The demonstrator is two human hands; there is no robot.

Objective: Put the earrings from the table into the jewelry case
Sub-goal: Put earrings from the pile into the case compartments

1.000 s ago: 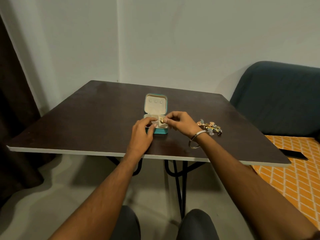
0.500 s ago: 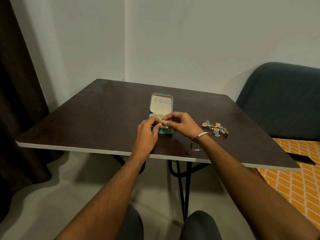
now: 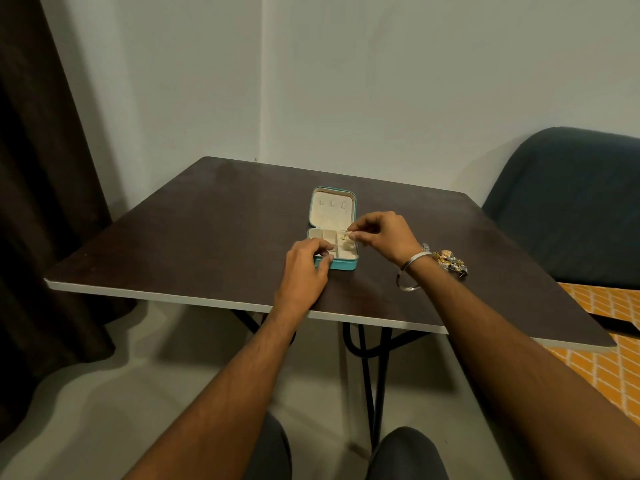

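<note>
Head view, near edge first: the person is sitting with both forearms reaching out over the table (image 3: 214,216). The left hand (image 3: 304,268) is resting at the front left corner of the jewelry case (image 3: 341,263), its fingers curled over the rim and its thumb pressing the teal front wall, steadying the case. A second ago both hands were meeting over the front compartments, fingertips together around a small gold piece; now they are parting.

The right hand (image 3: 384,233) is moving back toward the far right compartment, its thumb and forefinger pinching a gold earring (image 3: 345,236) just above the cream lining. I cannot tell whether the earring is touching the lining yet. My guess is that the two-handed handling is over and the placing is under way: one earring is about to be let go.

A silver bangle (image 3: 408,271) is hanging at the right wrist. Just beyond it, to the right of the case and well apart from it, the heap of remaining earrings (image 3: 450,263) is waiting on the table, so most of the task is still ahead.

Farther off, the open lid (image 3: 332,207) is standing upright, with the wall behind it.
</note>
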